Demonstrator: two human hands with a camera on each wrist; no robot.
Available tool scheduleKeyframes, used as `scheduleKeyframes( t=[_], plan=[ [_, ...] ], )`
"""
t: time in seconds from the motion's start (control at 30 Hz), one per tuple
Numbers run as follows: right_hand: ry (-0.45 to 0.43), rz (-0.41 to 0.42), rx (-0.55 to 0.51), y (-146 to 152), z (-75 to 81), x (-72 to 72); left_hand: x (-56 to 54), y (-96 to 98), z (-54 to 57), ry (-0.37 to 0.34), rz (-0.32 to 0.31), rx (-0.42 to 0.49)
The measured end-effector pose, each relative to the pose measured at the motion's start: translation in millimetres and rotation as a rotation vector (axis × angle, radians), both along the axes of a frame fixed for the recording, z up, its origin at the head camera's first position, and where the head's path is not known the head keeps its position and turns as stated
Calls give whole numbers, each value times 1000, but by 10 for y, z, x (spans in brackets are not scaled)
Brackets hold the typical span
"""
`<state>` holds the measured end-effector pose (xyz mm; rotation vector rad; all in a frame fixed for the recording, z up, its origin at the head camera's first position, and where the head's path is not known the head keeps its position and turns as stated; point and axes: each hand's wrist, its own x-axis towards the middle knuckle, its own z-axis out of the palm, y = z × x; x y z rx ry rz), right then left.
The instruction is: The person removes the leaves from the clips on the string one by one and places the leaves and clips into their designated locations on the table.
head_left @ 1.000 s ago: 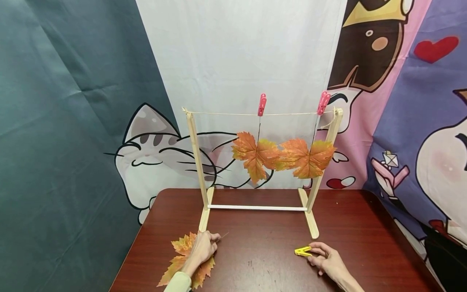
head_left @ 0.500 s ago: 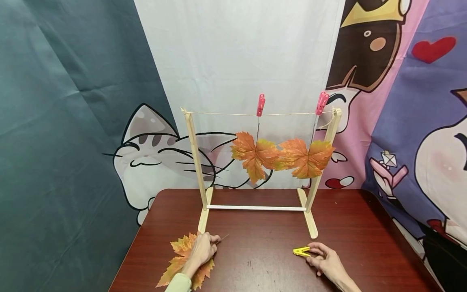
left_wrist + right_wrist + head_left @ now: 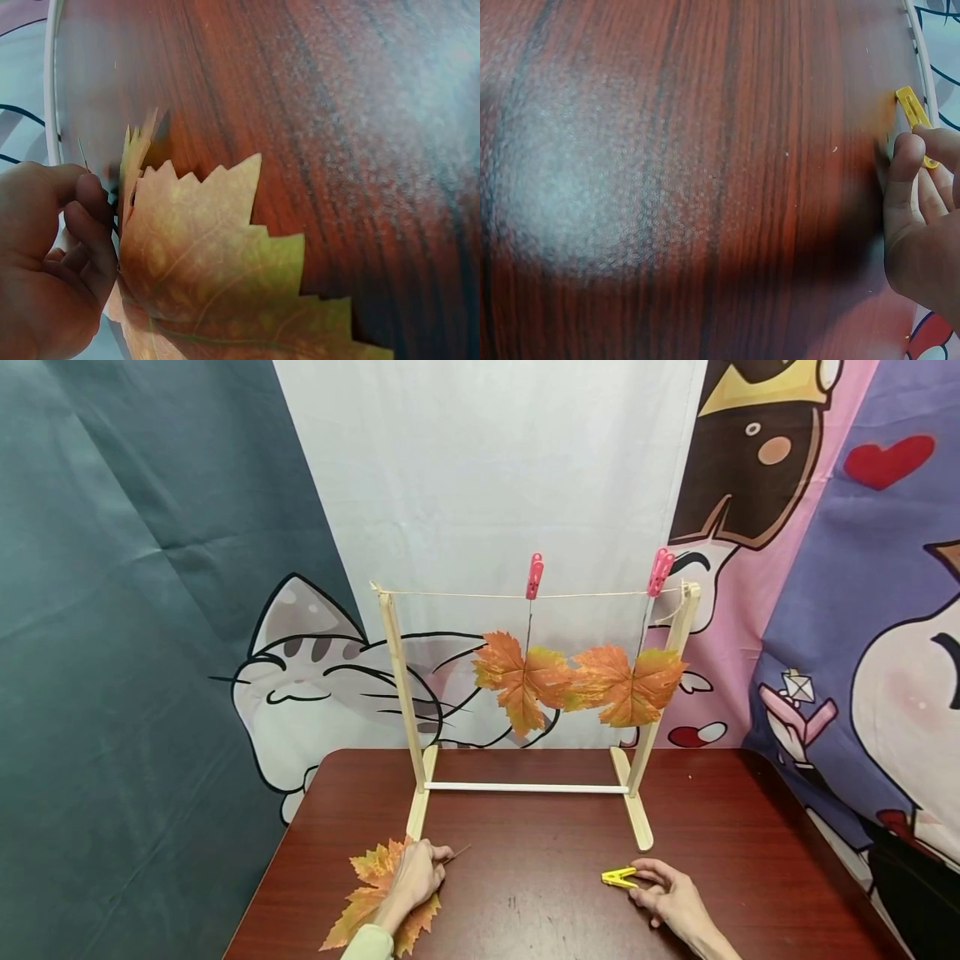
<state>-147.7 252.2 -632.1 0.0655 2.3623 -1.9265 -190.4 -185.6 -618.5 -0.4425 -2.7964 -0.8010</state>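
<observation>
Left fingers (image 3: 91,232): pinched together on the thin stem (image 3: 83,156) of an orange-and-yellow leaf (image 3: 366,897)
Leaf's place: near left part of the reddish-brown surface (image 3: 540,902), in front of the left foot of a wooden rack (image 3: 402,685)
Leaf's direction: stem tip juts past the fingers to the right and slightly away from the person; blade fans out behind, its long axis slanting from lower left to upper right in the head view
Right fingers (image 3: 652,865): clamped on a yellow clothespin (image 3: 617,877), thumb against forefinger
Clothespin's place: at the near right part of the surface, in front of the rack's right foot, well apart from the leaf
Clothespin's direction: long axis nearly level across the head view, narrow end pointing left, legs splaying back toward the fingers
On the string (image 3: 457,594): two hanging leaves (image 3: 522,681) under pink clothespins (image 3: 534,577), stems upward, blade edges overlapping
Hidden: the leaf's middle, behind the left hand (image 3: 416,872) and wrist; the clothespin's middle, behind the right hand (image 3: 922,217) in its wrist view
Cut off: the leaf's lower part in the left wrist view; a pale green sleeve (image 3: 371,942) at the head view's bottom edge
Hard to make out: whether the leaf lies flat, or the clothespin touches the surface
</observation>
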Motion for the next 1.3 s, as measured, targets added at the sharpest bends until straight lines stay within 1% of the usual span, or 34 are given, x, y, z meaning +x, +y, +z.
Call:
scheduleKeyframes(
  t=[0.2, 0.33, 0.53, 0.67, 0.8, 0.93, 1.03, 1.17, 1.3],
  plan=[
    [16, -4, 10, -9, 4, 6, 15, 0, -15, -7, 1, 12],
    [27, -1, 9, -8, -4, 14, 29, -3, -30, -12, 14, 29],
    [39, 3, 1, -11, -3, 26, 40, -15, -51, 2, 22, 41],
    [42, 10, 10, -12, 4, 21, 35, -26, -62, 21, 12, 37],
    [37, 5, 21, -20, 15, 19, 36, -29, -62, 23, -1, 38],
    [44, -10, 49, -35, 20, 20, 44, -30, -49, 18, -16, 48],
    [50, -28, 80, -45, 16, 20, 50, -31, -51, 24, -16, 52],
    [51, -47, 109, -55, 9, 22, 51, -27, -53, 43, 0, 52],
    [47, -51, 130, -57, 10, 35, 43, -22, -63, 48, 35, 65]
  ],
)
